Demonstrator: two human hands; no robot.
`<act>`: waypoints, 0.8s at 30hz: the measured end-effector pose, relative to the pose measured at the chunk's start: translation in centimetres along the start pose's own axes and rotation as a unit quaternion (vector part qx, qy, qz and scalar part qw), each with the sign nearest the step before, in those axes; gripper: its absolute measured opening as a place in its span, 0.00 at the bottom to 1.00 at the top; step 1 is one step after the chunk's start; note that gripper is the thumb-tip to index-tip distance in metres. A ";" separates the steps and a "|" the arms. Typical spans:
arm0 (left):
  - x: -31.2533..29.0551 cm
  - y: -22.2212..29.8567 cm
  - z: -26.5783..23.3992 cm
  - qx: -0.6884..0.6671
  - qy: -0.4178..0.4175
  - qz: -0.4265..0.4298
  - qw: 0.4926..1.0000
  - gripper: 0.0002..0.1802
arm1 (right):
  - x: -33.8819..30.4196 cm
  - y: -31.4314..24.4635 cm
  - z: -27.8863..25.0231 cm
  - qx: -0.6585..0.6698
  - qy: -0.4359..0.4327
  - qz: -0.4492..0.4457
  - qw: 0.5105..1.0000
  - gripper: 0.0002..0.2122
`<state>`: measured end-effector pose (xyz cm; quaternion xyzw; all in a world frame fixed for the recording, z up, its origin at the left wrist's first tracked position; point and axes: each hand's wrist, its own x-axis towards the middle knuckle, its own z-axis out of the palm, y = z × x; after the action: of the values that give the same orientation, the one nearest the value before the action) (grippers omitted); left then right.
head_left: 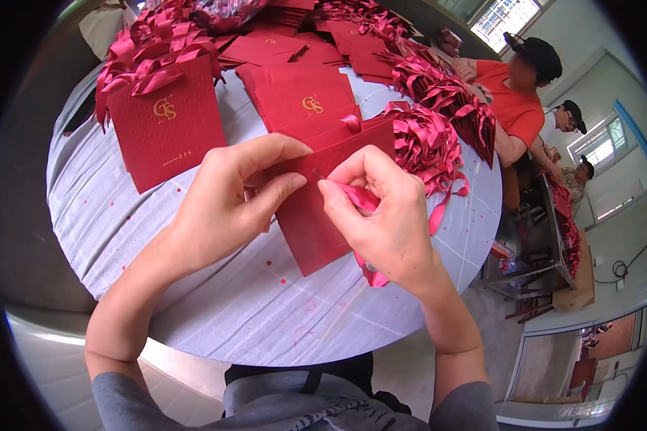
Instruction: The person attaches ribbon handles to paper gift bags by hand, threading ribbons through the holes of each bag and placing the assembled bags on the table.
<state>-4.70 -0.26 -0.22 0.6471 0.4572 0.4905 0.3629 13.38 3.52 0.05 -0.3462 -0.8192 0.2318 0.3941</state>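
Observation:
A red paper gift bag (313,230) is held up over the near part of the table, tilted, its upper edge between my hands. My left hand (241,187) grips that bag near its upper left edge, thumb in front and fingers around the back. With thumb and forefinger pinched, my right hand (381,215) holds a pink-red satin ribbon (361,199) close to the bag's face, beside a small mark that may be a hole. The ribbon's loose end hangs below my right hand. Whether its tip enters the bag cannot be made out.
A round table (216,316) with a pale cloth bears small red dots. Finished-looking ribboned bags (169,126) stand at left; flat red bags (305,97) lie stacked ahead. Ribboned bags (438,79) heap at right. A person in an orange shirt (510,97) sits beyond; others work at another table.

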 end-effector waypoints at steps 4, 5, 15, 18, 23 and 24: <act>-0.5 0.3 0.4 0.061 0.020 0.072 0.995 0.12 | -0.3 -0.7 -0.6 0.048 -0.005 0.044 0.998 0.07; -0.6 0.4 0.5 0.067 0.030 0.103 0.992 0.12 | -0.4 -1.1 -0.8 0.065 -0.016 0.066 0.996 0.06; -1.7 1.3 1.6 0.220 0.058 0.278 0.933 0.17 | -1.1 -2.7 -2.6 0.173 -0.064 0.185 0.965 0.07; -1.7 1.4 1.9 0.249 0.061 0.293 0.921 0.18 | -1.1 -3.8 -2.9 0.172 -0.071 0.223 0.957 0.07; -1.0 1.1 2.5 0.250 0.066 0.305 0.916 0.20 | -1.2 -2.4 -2.6 0.125 -0.038 0.192 0.973 0.09; -0.8 1.4 2.7 0.247 0.060 0.301 0.919 0.20 | -1.1 -2.5 -2.8 0.123 -0.032 0.192 0.973 0.08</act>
<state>-1.83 -1.49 0.16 0.7928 0.3683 0.4856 -0.0015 15.18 1.35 2.80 -0.4382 -0.7147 0.4135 0.3554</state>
